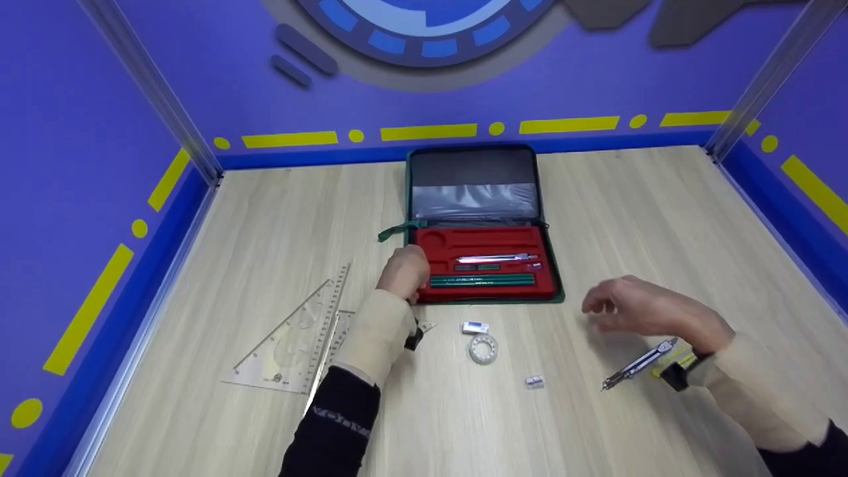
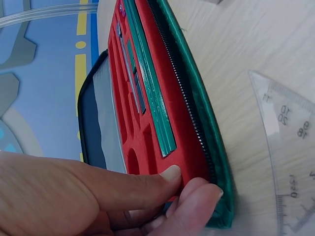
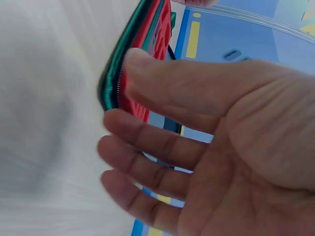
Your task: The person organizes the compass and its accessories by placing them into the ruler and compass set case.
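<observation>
From my station I have the pale wood-grain worktop (image 1: 629,218) in view, walled in blue along its back, left and right edges. The largest thing on it is the green zippered case (image 1: 474,167), at the middle of the back edge, its dark-lined lid raised at the rear. Its moulded red tray (image 1: 477,240) faces up on the front side.

Toward the worktop's left edge lies a clear plastic set square (image 1: 285,361), flat; a second clear plastic piece (image 1: 343,324) beside it is partly hidden by the left arm.

My right grip (image 1: 636,306) is raised to the right of the case, thumb and curved fingers apart, holding nothing. My left grip (image 1: 404,270) is clamped on the case's front left corner, thumb on the tray and index finger curled at the rim.

In the tray, green pencils (image 1: 482,281) lie lengthwise near the front, with a slim silver instrument (image 1: 497,258) behind them. A silver metal compass (image 1: 639,364) lies toward the worktop's right edge, near the right wrist.

Between the case and the worktop's front edge I see a pale ring-shaped tape roll (image 1: 482,348), a white-and-blue eraser (image 1: 475,328) just behind it, and a tiny clear box (image 1: 534,381) farther right.
</observation>
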`<state>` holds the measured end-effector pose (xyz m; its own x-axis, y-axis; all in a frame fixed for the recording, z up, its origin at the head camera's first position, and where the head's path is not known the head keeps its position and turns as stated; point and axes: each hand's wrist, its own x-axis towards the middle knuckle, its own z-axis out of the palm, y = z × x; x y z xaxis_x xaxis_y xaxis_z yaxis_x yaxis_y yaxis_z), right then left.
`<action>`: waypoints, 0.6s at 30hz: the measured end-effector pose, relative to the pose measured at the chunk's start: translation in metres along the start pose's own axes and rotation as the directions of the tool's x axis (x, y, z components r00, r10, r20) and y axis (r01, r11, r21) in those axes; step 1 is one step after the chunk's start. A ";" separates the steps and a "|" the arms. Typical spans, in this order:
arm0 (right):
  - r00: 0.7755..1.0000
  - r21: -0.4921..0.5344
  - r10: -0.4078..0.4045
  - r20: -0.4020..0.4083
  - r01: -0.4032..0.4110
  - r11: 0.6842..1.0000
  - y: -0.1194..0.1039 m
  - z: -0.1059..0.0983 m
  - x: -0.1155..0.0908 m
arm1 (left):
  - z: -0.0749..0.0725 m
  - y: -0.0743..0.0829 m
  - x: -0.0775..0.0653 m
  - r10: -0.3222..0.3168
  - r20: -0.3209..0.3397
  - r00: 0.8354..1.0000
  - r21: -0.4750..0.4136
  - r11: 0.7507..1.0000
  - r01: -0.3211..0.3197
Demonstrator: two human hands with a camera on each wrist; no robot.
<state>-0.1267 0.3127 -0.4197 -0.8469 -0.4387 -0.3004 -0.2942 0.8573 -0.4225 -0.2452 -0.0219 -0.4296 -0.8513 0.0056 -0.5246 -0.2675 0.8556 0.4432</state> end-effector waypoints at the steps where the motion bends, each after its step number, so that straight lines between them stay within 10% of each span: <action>1: 1.000 -0.007 0.007 0.021 -0.007 1.000 0.001 0.002 -0.004 | 0.000 0.000 0.000 0.006 0.000 1.000 0.004 1.000 -0.006; 18: 0.995 -0.157 0.085 0.044 -0.077 0.985 0.011 0.032 -0.048 | 0.000 -0.003 0.000 0.007 -0.010 1.000 -0.051 0.999 -0.008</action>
<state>-0.0751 0.3343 -0.4367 -0.8483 -0.3759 -0.3729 -0.2942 0.9201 -0.2585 -0.2441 -0.0240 -0.4306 -0.8576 0.0067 -0.5143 -0.2834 0.8282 0.4834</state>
